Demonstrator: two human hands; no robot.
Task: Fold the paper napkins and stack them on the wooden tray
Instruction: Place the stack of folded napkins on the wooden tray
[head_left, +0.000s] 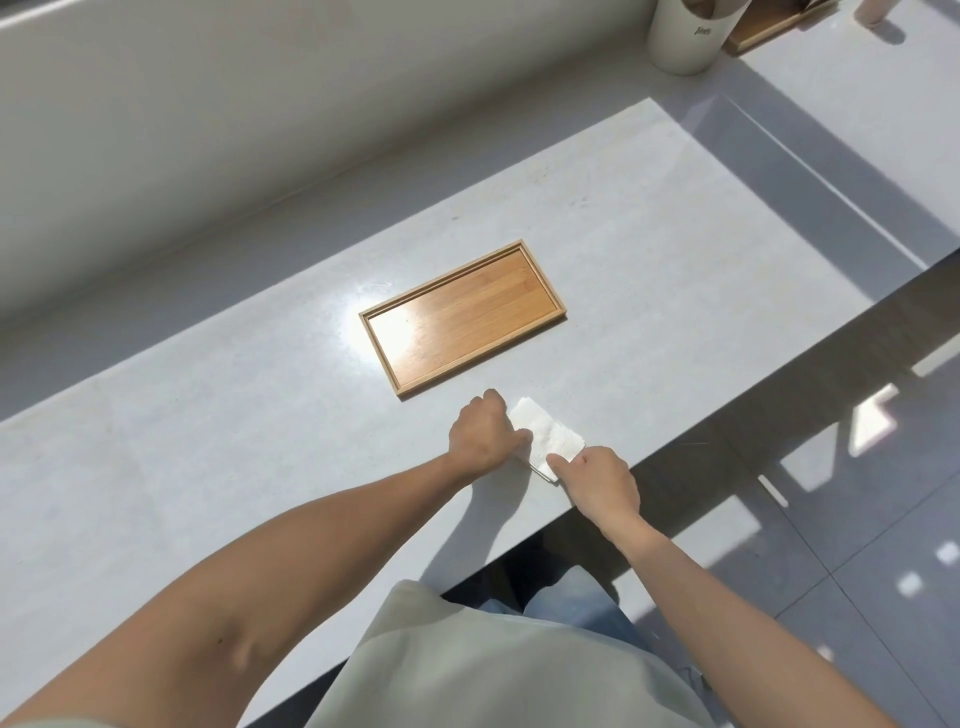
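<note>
My left hand (480, 434) sits curled on the left edge of the paper napkin (545, 439), knuckles up, the fingers bent down onto the paper; whether they pinch it or only press it I cannot tell, since the fingertips are hidden under the hand. My right hand (602, 486) comes in from the lower right with the forefinger and thumb closed on the napkin's near corner, the other fingers tucked in.

The napkin lies flat on the counter (208, 415), a little below the centre of the frame, already a narrow folded strip. Its long axis runs from upper left to lower right, between my two hands, with both touching it.

The wooden tray (540, 283) is bare and lies just above the napkin in the frame, close to my left hand, its long axis running from lower left to upper right, so roughly across the napkin's. Nothing is stacked on it yet.

I judge the fold is close to finished. The carry goes up and slightly left in the frame, and the strip likely wants a turn to lie along the tray.
</note>
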